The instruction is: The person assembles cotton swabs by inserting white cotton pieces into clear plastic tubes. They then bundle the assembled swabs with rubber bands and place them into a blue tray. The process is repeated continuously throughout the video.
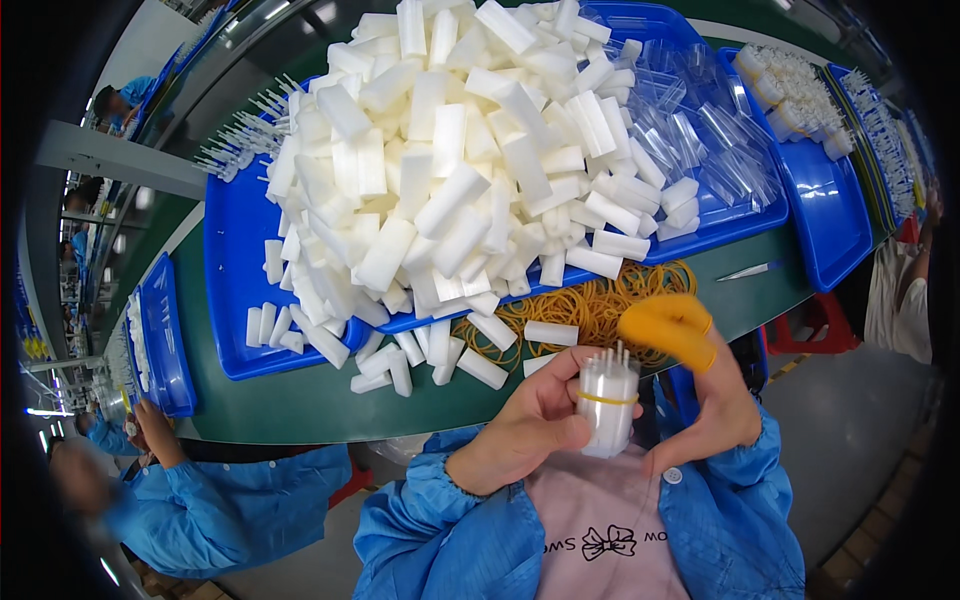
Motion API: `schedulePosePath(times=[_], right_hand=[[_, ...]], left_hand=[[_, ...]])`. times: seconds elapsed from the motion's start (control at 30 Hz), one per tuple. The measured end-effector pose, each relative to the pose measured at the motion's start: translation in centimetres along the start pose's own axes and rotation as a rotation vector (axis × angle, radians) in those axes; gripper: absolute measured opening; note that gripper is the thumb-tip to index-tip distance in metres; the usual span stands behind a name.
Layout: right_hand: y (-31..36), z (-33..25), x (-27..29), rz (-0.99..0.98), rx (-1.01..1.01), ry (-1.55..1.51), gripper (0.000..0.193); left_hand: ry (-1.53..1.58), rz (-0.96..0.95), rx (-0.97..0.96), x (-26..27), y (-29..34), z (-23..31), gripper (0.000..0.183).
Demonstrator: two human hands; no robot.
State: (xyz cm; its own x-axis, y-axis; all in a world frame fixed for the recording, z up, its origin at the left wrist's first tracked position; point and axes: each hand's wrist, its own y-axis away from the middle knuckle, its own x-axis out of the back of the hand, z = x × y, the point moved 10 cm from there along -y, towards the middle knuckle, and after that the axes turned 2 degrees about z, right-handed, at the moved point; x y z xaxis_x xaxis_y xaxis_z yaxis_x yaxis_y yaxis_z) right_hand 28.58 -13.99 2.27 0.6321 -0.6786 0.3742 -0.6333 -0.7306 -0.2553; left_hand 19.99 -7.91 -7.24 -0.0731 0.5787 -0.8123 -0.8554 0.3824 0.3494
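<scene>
My left hand (520, 425) is closed around a small bundle of white plastic pieces (608, 425), held upright in front of my chest. Thin prongs stick up from the top of the bundle, and a yellow rubber band circles its middle. Just to the right is my right hand (715, 405), its fingers apart from the thumb and nothing seen between them. Orange covers sit on some of its fingers, slightly smeared by motion. Behind both hands lies a tangled heap of yellow rubber bands (575, 308) on the green table (290, 415).
A large blue tray (235, 300) bears a tall heap of white foam blocks (440, 160), with some spilled toward me. Clear plastic sleeves (690, 130) lie at its right. Tweezers (748, 271) rest near another blue tray (835, 215). A co-worker in blue (240, 505) sits at the left.
</scene>
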Motion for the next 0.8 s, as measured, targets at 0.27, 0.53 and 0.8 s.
schedulePosePath(times=[0.27,0.53,0.8], right_hand=[[0.5,1.6,-1.2,-0.260,-0.051,-0.196,0.060],[2.1,-1.7,0.8,0.052,0.072,-0.034,0.051],[2.9,-3.3,0.7,0.083,0.209,0.034,0.046]], left_hand=[[0.055,-0.022,-0.047,0.1,-0.2,-0.8,0.075],[-0.634,0.080,-0.660,-1.1,2.8,5.0,0.056],[-0.755,0.038,-0.687,-2.5,3.4,6.1,0.059]])
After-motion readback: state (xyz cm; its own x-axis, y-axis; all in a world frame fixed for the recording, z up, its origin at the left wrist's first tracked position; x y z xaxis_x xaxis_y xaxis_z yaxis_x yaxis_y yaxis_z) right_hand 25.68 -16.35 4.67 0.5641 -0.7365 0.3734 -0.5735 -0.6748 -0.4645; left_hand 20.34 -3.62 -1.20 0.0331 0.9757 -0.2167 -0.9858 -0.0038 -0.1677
